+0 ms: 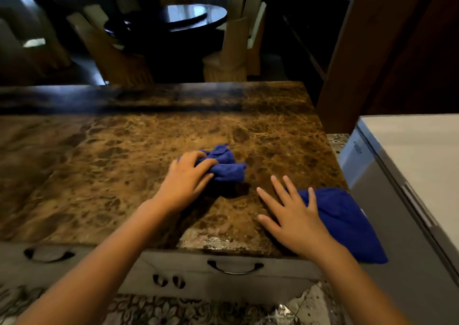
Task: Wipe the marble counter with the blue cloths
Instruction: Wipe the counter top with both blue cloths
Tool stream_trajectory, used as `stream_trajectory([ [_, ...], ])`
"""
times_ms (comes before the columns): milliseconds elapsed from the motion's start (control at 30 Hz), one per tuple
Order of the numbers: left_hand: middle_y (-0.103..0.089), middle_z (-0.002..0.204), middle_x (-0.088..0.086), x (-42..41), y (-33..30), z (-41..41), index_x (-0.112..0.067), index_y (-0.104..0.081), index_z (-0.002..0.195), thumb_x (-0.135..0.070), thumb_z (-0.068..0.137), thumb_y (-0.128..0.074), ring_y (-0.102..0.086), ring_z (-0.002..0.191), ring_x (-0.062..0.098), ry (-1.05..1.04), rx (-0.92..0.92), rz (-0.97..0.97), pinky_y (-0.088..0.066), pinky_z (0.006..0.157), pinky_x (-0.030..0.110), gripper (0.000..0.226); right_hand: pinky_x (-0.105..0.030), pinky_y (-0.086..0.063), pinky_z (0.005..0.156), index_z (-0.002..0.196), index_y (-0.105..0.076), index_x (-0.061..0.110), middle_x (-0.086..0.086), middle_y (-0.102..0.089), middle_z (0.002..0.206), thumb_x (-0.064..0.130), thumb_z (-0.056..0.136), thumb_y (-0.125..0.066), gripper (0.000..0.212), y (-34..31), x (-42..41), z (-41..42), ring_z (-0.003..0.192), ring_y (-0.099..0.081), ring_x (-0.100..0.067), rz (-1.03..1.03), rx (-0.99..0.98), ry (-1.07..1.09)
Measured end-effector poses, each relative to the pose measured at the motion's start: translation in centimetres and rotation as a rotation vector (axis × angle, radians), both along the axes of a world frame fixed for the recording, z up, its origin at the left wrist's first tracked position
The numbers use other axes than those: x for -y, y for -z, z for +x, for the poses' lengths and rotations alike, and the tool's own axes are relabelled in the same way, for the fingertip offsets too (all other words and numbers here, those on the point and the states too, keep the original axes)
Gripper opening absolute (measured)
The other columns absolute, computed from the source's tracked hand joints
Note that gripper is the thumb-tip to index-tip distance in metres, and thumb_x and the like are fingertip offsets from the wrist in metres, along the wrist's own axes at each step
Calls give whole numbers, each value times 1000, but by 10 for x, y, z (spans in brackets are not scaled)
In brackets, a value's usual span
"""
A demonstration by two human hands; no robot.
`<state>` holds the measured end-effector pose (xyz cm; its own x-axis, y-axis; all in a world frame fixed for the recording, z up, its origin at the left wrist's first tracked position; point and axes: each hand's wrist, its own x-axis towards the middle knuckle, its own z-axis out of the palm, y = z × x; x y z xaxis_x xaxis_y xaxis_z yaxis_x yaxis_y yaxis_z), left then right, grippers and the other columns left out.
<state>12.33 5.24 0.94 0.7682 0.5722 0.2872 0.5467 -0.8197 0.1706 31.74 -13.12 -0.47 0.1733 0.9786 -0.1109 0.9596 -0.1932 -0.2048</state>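
Left hand grips the bunched cloth on the desk, hiding its near edge; right hand, open flat, covers part of the spread cloth overhanging the desk's corner.

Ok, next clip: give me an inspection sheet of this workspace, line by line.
Surface: brown veined marble counter, glossy patch at the near edge.
Job's things: bunched blue cloth mid-counter; flatter blue cloth overhanging the near right corner.
Clutter: nothing seen.
Grips: left hand clutches the bunched cloth; right hand lies flat, fingers spread, partly on the flatter cloth.
Cables: nothing seen.
Surroundings: grey drawer fronts with dark handles below; white appliance to the right; dark round dining table with chairs behind.
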Motion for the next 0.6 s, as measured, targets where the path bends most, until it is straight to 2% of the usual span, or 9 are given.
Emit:
stream_trajectory([
  [167, -54, 117, 17, -32, 4, -82, -26, -47, 116, -45, 85, -32, -50, 106, 36, -241, 5, -53, -41, 84, 48, 40, -58, 1, 111, 141, 2, 43, 7, 14, 156, 79, 43, 33, 109, 5, -15, 21, 141, 17, -15, -96, 63, -10],
  [233, -55, 116, 17, -40, 8, -101, -23, -50, 115, -45, 84, -32, -50, 104, 36, -286, -3, -62, -42, 83, 49, 42, -57, -2, 111, 140, 3, 44, 8, 11, 156, 80, 47, 30, 104, 8, -17, 23, 141, 13, -15, -109, 67, 1],
  [300, -54, 116, 17, -46, 13, -113, -22, -51, 115, -46, 84, -32, -49, 105, 36, -312, -10, -76, -42, 84, 50, 43, -57, -4, 112, 140, 3, 44, 8, 8, 156, 77, 60, 21, 89, 9, -16, 21, 142, 11, -16, -100, 80, 6],
  [333, -53, 117, 17, -49, 15, -116, -22, -51, 115, -46, 84, -31, -48, 107, 36, -325, -7, -87, -41, 85, 51, 45, -57, -5, 113, 141, 3, 44, 8, 7, 157, 75, 65, 17, 83, 9, -16, 21, 142, 10, -16, -94, 84, 9],
  [400, -51, 121, 17, -56, 19, -115, -20, -52, 118, -45, 84, -32, -45, 111, 35, -347, 18, -116, -38, 89, 52, 46, -55, -4, 113, 141, 2, 43, 8, 6, 156, 77, 62, 20, 87, 9, -15, 21, 142, 10, -15, -87, 86, 12],
  [467, -47, 125, 16, -62, 24, -106, -20, -51, 121, -38, 90, -39, -42, 116, 35, -382, 34, -157, -33, 94, 53, 38, -54, -3, 112, 141, 3, 43, 8, 6, 156, 81, 56, 19, 94, 7, -15, 21, 142, 10, -15, -104, 86, 16],
  [500, -45, 127, 15, -64, 27, -101, -21, -50, 123, -33, 92, -42, -39, 119, 33, -402, 33, -175, -30, 97, 53, 34, -54, -3, 113, 141, 3, 43, 8, 7, 157, 80, 58, 15, 91, 7, -15, 21, 142, 11, -14, -110, 88, 19],
  [600, -39, 138, 11, -73, 35, -87, -30, -41, 132, -37, 94, -37, -30, 129, 28, -431, -66, -159, -19, 103, 56, 38, -54, -2, 113, 140, 4, 43, 8, 8, 156, 81, 57, 20, 93, 8, -15, 21, 141, 12, -14, -106, 90, 19],
])
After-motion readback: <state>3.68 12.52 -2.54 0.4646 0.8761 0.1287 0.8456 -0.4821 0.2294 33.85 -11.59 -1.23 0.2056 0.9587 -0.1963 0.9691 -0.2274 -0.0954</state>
